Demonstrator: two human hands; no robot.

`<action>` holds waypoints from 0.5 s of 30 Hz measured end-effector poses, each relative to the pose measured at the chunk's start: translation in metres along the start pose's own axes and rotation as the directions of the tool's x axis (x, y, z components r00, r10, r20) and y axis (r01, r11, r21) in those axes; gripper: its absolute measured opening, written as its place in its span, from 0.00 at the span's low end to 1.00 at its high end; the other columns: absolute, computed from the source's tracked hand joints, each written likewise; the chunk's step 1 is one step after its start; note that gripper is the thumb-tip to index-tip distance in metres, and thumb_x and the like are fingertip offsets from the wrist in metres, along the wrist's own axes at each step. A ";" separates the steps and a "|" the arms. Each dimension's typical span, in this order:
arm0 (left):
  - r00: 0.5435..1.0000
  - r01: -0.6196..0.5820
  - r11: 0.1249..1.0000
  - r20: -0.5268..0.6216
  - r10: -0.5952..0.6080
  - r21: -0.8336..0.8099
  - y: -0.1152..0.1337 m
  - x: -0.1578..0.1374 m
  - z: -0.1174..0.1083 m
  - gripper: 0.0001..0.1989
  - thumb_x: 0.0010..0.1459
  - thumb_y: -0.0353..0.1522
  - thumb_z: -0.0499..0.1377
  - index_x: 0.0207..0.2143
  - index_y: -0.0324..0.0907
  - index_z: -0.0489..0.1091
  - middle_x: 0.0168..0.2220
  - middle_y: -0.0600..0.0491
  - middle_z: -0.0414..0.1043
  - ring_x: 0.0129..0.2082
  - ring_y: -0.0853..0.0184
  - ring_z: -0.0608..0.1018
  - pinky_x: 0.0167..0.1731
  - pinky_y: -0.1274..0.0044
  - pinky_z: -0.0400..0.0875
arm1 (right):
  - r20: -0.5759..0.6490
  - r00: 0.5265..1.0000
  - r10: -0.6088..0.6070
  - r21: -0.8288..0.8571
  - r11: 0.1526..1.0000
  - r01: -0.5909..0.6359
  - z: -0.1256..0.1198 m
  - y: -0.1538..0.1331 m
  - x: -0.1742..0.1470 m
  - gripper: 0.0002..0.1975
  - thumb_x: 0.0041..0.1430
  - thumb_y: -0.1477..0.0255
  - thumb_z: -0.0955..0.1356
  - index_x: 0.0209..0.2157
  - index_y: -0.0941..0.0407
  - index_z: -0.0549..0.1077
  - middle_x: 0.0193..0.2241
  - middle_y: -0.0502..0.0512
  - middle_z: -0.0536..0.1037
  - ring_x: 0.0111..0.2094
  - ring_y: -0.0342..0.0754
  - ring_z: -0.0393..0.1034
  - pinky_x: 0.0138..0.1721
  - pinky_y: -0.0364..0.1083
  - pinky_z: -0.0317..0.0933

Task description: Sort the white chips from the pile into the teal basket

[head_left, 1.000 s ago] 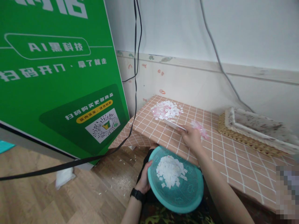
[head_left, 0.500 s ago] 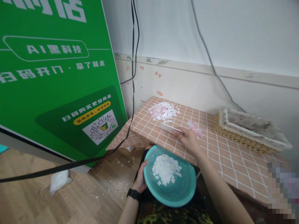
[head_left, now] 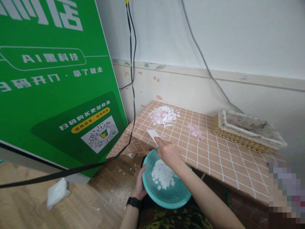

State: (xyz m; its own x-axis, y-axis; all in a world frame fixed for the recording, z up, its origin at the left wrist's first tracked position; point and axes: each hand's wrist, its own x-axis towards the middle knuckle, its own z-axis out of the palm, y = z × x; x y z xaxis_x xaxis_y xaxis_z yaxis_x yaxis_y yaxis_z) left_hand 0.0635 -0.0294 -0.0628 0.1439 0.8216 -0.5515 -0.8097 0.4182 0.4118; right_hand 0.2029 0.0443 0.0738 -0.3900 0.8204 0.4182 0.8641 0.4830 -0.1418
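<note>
My left hand [head_left: 140, 184] grips the left rim of a turquoise plastic colander [head_left: 171, 203], held below the table's front edge. White paper scraps [head_left: 163, 175] lie heaped inside it. My right hand [head_left: 168, 152] is closed on a flat white card [head_left: 152, 136], over the table edge and partly in front of the colander. Beyond the card, a pile of white and pink scraps [head_left: 163, 115] rests on the checked cloth. Right of it sits a small clear-and-pink plastic bit [head_left: 195, 131].
The table [head_left: 226, 162] wears a brown checked cloth. A lined wicker basket [head_left: 247, 136] stands at its right. A black strap [head_left: 78, 168] crosses from the left beside the green cabinet [head_left: 59, 79]. A white bag [head_left: 57, 192] and loose scraps lie on the floor.
My right hand has moved left and towards me with the card, from the middle of the cloth to the table edge above the colander. My left hand keeps its grip on the rim.
</note>
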 end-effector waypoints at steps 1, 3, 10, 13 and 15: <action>1.000 -0.010 1.000 -0.003 0.010 -0.001 0.000 0.001 -0.001 0.16 0.47 0.36 0.63 0.38 0.38 0.73 0.33 0.48 0.79 0.37 0.57 0.79 0.43 0.68 0.69 | -0.012 1.000 0.023 -0.018 1.000 -0.023 -0.002 0.004 -0.002 0.24 0.55 0.78 0.60 0.55 0.55 0.64 0.49 0.61 0.73 0.42 0.49 0.72 0.38 0.46 0.64; 1.000 -0.008 1.000 0.002 0.008 0.002 0.001 0.003 -0.004 0.13 0.47 0.36 0.62 0.35 0.37 0.73 0.31 0.48 0.79 0.37 0.58 0.79 0.43 0.68 0.69 | -0.034 0.997 0.068 -0.047 0.996 -0.070 -0.006 0.015 -0.007 0.24 0.55 0.78 0.60 0.54 0.55 0.65 0.47 0.60 0.74 0.40 0.49 0.72 0.36 0.44 0.63; 0.999 -0.046 0.999 -0.002 0.046 -0.016 0.005 0.008 -0.013 0.13 0.47 0.36 0.62 0.34 0.38 0.73 0.29 0.50 0.78 0.34 0.59 0.79 0.41 0.68 0.70 | -0.187 0.928 0.323 -0.122 0.930 -0.348 -0.022 0.072 -0.026 0.19 0.58 0.72 0.60 0.50 0.52 0.71 0.27 0.56 0.78 0.23 0.47 0.70 0.27 0.44 0.56; 0.998 -0.060 0.998 -0.027 0.059 -0.017 0.005 0.009 -0.015 0.13 0.47 0.36 0.63 0.35 0.39 0.73 0.29 0.52 0.78 0.34 0.61 0.79 0.41 0.70 0.70 | -0.262 0.877 0.404 -0.088 0.895 -0.438 -0.029 0.100 -0.031 0.18 0.59 0.70 0.59 0.45 0.54 0.74 0.23 0.57 0.77 0.23 0.49 0.68 0.27 0.45 0.56; 0.998 -0.067 0.998 -0.020 0.066 -0.009 0.005 0.008 -0.014 0.12 0.48 0.35 0.62 0.35 0.39 0.73 0.29 0.52 0.78 0.34 0.61 0.79 0.42 0.70 0.70 | -0.294 0.837 0.462 -0.022 0.872 -0.490 -0.037 0.119 -0.030 0.17 0.58 0.67 0.60 0.42 0.56 0.76 0.24 0.58 0.77 0.23 0.49 0.68 0.26 0.45 0.55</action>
State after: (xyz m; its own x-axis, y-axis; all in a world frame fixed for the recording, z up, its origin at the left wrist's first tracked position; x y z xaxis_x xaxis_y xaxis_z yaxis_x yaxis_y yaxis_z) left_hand 0.0524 -0.0257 -0.0755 0.0786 0.8398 -0.5372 -0.8225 0.3591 0.4410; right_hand 0.3290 0.0656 0.0780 0.1669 0.8198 0.5477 0.9512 0.0124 -0.3084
